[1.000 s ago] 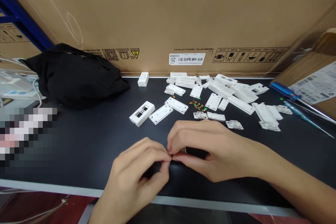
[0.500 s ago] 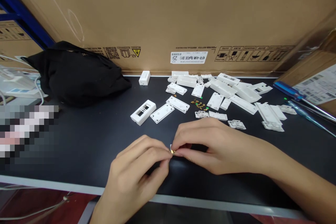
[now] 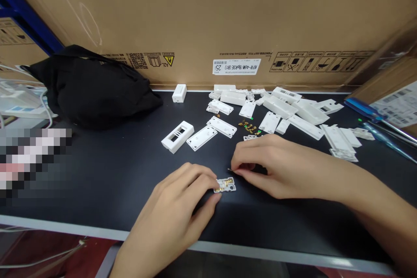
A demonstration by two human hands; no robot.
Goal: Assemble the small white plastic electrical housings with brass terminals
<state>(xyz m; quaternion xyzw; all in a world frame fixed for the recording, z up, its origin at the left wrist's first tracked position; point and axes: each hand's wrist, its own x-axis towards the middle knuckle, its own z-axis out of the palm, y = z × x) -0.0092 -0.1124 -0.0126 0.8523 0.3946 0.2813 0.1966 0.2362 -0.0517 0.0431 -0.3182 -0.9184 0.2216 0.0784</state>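
Observation:
Near the table's front, my left hand (image 3: pixel 182 208) grips the left end of a small white plastic base (image 3: pixel 232 187) between fingertips and thumb. Gold-coloured metal contacts show inside the base. Just above and to the right of it, my right hand (image 3: pixel 270 167) is closed in a pinch on a small metal piece (image 3: pixel 230 170); only its thin tip sticks out from the fingers. Beyond my right hand lie several loose brass contacts (image 3: pixel 249 127). A white rectangular housing with openings (image 3: pixel 172 143) and two flat white plates (image 3: pixel 202 138) lie farther back on the left.
White plastic shells and plates (image 3: pixel 306 115) are piled at the back right. Blue-handled screwdrivers (image 3: pixel 365 109) lie at the right edge. A black cloth bundle (image 3: pixel 97 91) sits at the left, and a large cardboard box (image 3: pixel 195 17) stands along the back of the black table (image 3: pixel 107 173).
My right hand has moved away from my left, up and to the right, with a small metal piece in its pinch. The white base, mostly hidden before, now shows beside my left fingertips.

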